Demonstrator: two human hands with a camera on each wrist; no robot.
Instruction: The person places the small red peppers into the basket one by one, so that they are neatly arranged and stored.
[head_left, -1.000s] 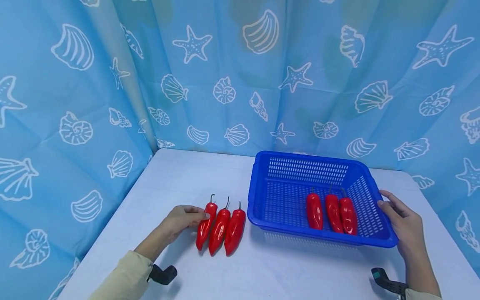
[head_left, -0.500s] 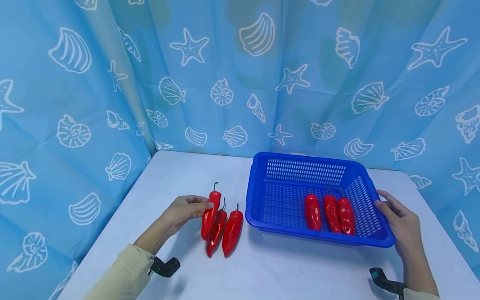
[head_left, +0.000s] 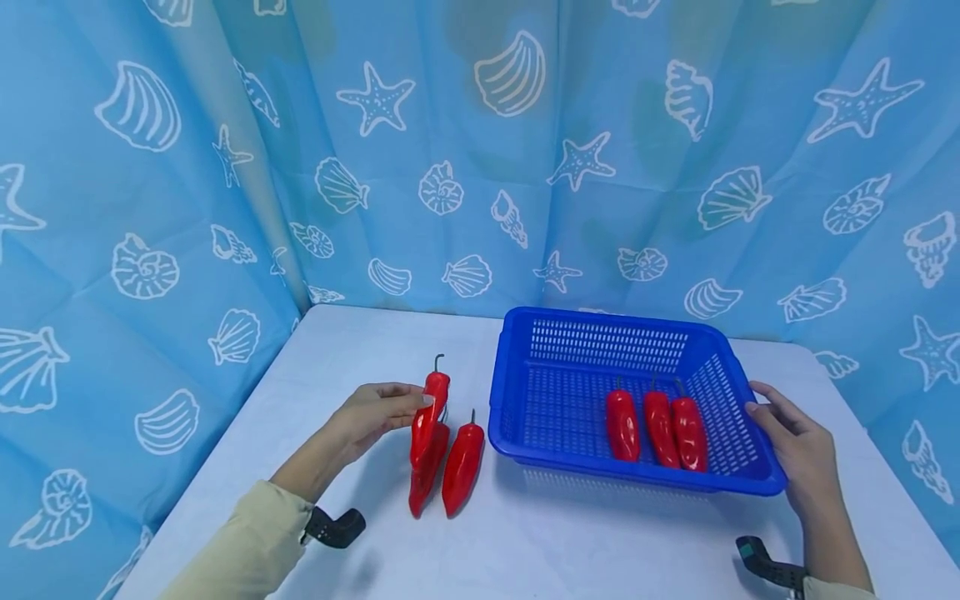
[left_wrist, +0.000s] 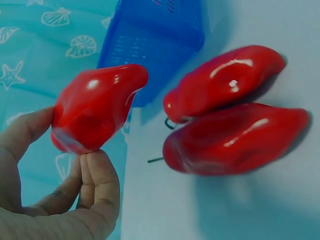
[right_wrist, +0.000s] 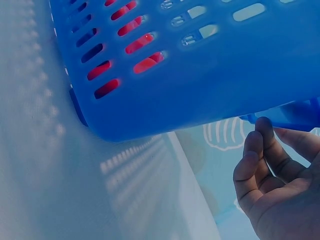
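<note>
My left hand (head_left: 378, 417) pinches a red chili pepper (head_left: 430, 412) between thumb and fingers, its green stem pointing up. In the left wrist view this pepper (left_wrist: 95, 107) hangs off to one side of two others. Those two lie side by side on the table: one red pepper (head_left: 426, 482), partly covered by the held one in the head view, and another red pepper (head_left: 462, 471) to its right. With my right hand (head_left: 802, 450) I grip the right rim of a blue plastic basket (head_left: 600, 468). Inside it, toward the right, lie three red peppers (head_left: 622, 425).
The white table (head_left: 465, 558) is backed by a blue curtain (head_left: 450, 125) printed with white shells and starfish. The slotted basket wall (right_wrist: 210, 85) fills much of the right wrist view. A black wrist camera (head_left: 335, 527) sits at the left cuff.
My left hand has raised the leftmost pepper off the table, moving it up and slightly right over its neighbour. The right hand stays on the basket rim.
</note>
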